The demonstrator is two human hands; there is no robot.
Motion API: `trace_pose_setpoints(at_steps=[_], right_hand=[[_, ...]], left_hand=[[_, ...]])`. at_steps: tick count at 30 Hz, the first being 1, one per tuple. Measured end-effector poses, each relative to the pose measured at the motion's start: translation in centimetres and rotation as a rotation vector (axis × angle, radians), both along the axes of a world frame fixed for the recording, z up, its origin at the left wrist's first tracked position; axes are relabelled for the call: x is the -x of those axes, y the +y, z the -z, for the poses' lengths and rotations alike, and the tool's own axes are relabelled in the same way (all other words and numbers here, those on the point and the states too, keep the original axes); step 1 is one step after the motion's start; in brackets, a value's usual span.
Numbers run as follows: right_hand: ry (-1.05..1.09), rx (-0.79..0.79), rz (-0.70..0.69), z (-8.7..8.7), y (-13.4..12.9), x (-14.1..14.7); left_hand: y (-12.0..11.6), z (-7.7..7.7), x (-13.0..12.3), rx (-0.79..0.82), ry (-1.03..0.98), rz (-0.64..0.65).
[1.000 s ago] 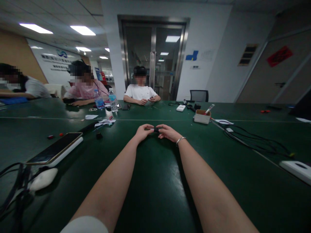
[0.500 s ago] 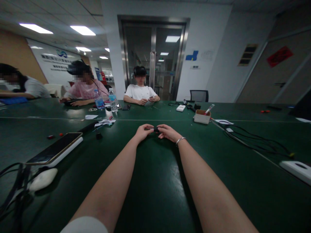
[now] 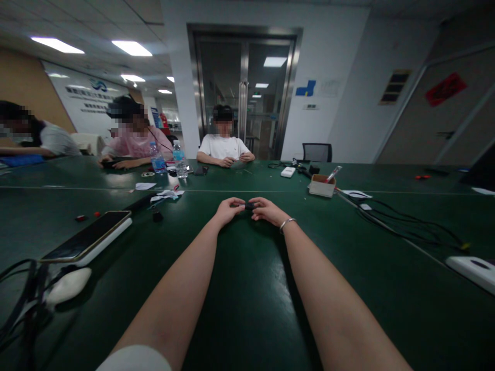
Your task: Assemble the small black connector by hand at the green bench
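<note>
A small black object (image 3: 249,206) is held between my two hands, just above the green table (image 3: 247,268). My left hand (image 3: 229,212) pinches its left end between thumb and fingers. From the other side, my right hand (image 3: 269,212), with a silver bracelet at the wrist, grips the right end. Fingertips cover much of the object, so its exact shape is too small to tell.
On the left lie a phone (image 3: 91,236), a white mouse (image 3: 69,286), crumpled paper (image 3: 167,195) and two bottles (image 3: 180,161). To the right are a small box (image 3: 322,186), black cables (image 3: 410,221) and a white device (image 3: 474,272). Three people sit beyond.
My hands stay in nearly the same place, with only a slight shift of the fingers around the black object.
</note>
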State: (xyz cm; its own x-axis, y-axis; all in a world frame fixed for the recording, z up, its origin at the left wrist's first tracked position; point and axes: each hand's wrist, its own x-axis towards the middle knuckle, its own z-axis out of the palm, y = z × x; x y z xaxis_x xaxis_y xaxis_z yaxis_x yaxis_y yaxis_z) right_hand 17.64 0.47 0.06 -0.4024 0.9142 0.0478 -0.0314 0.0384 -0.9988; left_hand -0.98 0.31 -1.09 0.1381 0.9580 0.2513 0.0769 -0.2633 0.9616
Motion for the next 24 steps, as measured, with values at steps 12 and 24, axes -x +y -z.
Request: trace_pose_setpoints(at_steps=[12, 24], right_hand=[[-0.016, 0.024, 0.019, 0.04, 0.09, 0.03], [-0.001, 0.010, -0.020, -0.04, -0.14, -0.18]], left_hand=[[-0.05, -0.03, 0.05, -0.003, 0.026, 0.004], [0.50, 0.27, 0.24, -0.021, 0.048, 0.036]])
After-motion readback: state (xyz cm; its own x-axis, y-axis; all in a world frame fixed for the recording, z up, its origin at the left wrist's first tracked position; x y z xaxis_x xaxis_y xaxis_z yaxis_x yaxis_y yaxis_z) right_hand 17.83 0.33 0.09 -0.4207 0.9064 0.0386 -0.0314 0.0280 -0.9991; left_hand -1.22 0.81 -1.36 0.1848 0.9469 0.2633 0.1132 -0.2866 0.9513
